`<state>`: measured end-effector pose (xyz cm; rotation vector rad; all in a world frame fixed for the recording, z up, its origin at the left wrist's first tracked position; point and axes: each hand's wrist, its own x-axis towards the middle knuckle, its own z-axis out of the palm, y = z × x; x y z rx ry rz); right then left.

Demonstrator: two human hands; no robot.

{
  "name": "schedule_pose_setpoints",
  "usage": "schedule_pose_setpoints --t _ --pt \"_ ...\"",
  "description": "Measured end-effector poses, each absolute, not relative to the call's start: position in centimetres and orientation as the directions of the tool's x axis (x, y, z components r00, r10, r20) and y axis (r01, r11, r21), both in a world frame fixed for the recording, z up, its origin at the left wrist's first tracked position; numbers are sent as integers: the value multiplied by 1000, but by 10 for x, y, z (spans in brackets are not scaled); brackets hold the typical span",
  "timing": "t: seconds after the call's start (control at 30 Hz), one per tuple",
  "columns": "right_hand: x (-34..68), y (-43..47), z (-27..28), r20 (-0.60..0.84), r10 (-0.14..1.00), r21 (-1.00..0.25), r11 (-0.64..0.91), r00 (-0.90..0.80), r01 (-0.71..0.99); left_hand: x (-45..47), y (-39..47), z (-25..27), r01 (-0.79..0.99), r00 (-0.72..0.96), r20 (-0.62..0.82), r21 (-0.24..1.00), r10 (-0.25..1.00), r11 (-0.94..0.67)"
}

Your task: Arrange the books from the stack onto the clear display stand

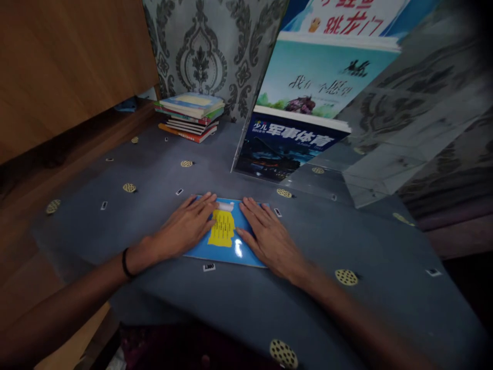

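A thin blue book (pixel 246 255) with a yellow text panel lies flat on the grey patterned cloth. Across its left side rests my left hand (pixel 189 224), fingers stretched out over the cover; a dark band circles that wrist. My right hand (pixel 266 234) lies flat on the book's right side, fingers extended and the thumb pointing inward. Between the two hands the yellow panel and a bright glare spot show. Both hands cover the side edges of the book.
Behind the book stands a clear acrylic rack (pixel 379 177) holding a dark military-titled book (pixel 285 149), a teal book (pixel 319 72) and another above. A stack of several books (pixel 190 115) sits at the back left by the patterned wall. A wooden cabinet (pixel 73 67) borders the left.
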<state>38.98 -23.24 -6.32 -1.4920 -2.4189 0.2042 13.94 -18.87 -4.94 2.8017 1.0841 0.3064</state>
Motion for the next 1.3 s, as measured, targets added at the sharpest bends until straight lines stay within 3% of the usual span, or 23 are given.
schedule_pose_setpoints --t 0.23,0.43,0.77,0.93,1.07,1.17,1.3 --pt "407 -243 -69 228 894 -360 446 -386 820 81 -189 -42 626 732 68 325 678 -709" --pt "411 -246 -70 247 892 -401 451 -380 797 44 -215 -35 525 783 107 414 613 -743" --pt "412 -249 -68 221 907 -443 420 -357 792 39 -236 -31 432 836 219 301 503 -850" --pt "421 -258 -64 245 926 -560 377 -287 738 47 -236 -18 392 851 252 278 460 -877" --pt "426 -260 -57 250 957 -770 290 -150 569 74 -223 -14 380 849 283 261 447 -887" --pt "427 -257 -56 186 983 -933 174 8 316 114 -206 -16 331 879 292 193 376 -924" --pt "429 -249 -62 113 986 -994 113 124 6 177 -181 -19 298 918 223 161 329 -941"
